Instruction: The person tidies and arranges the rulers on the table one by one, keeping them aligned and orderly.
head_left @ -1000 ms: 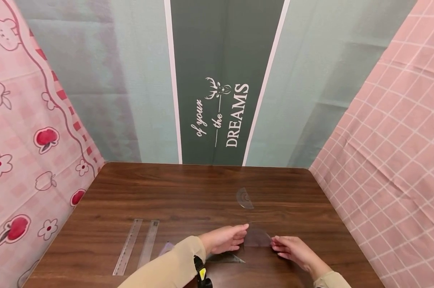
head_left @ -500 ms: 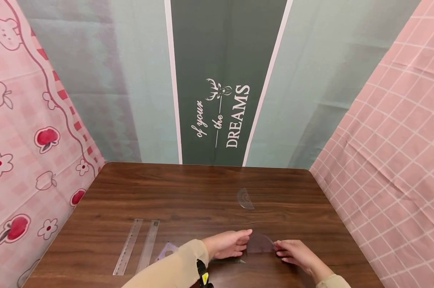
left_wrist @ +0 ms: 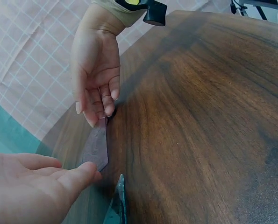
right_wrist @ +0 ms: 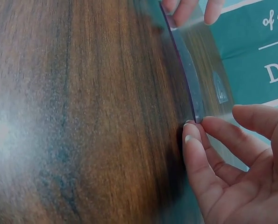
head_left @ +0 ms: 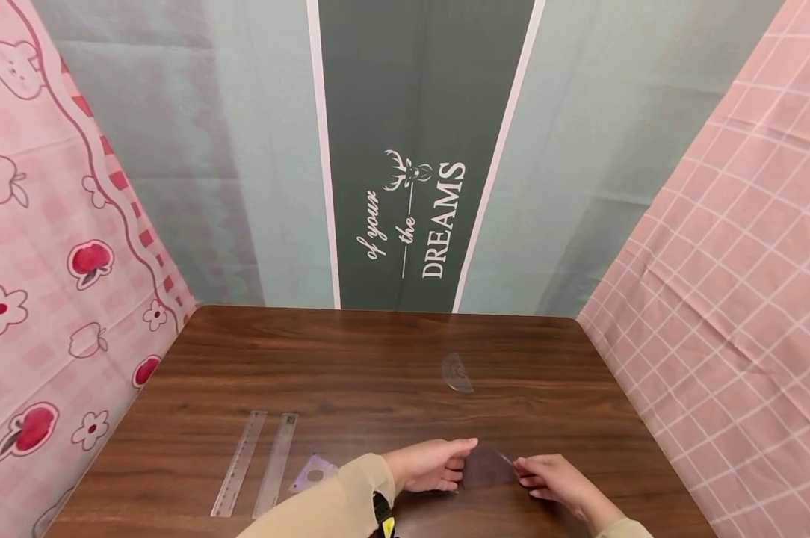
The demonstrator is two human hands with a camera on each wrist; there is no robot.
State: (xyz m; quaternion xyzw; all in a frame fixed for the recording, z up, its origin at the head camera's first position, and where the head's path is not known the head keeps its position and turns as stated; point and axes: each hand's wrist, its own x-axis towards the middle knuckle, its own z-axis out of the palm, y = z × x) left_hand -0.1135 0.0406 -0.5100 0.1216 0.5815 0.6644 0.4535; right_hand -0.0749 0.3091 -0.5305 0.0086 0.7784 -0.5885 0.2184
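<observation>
A clear purplish protractor [head_left: 489,469] is between my two hands over the front of the table, rounded edge away from me. My right hand [head_left: 556,482] pinches its right end between thumb and fingers, seen closely in the right wrist view. At the other end, my left hand [head_left: 435,465] touches the protractor with its fingertips [left_wrist: 88,171], while its thumb stands apart. The left wrist view has the protractor [left_wrist: 96,145] as a narrow slanted panel. Beside the left fingertips there, the tip of a clear set square [left_wrist: 116,205] shows; the left hand mostly covers it in the head view.
Two clear rulers [head_left: 240,463] lie side by side at the left of the brown wooden table [head_left: 351,359]. Next to them, a purplish clear plate [head_left: 311,472] with a round hole is partly behind the left sleeve. A smaller clear protractor [head_left: 457,373] lies farther back.
Both hands have drawn the protractor toward me and slightly right. The left arm now covers more of the set square and less of the purplish plate.
</observation>
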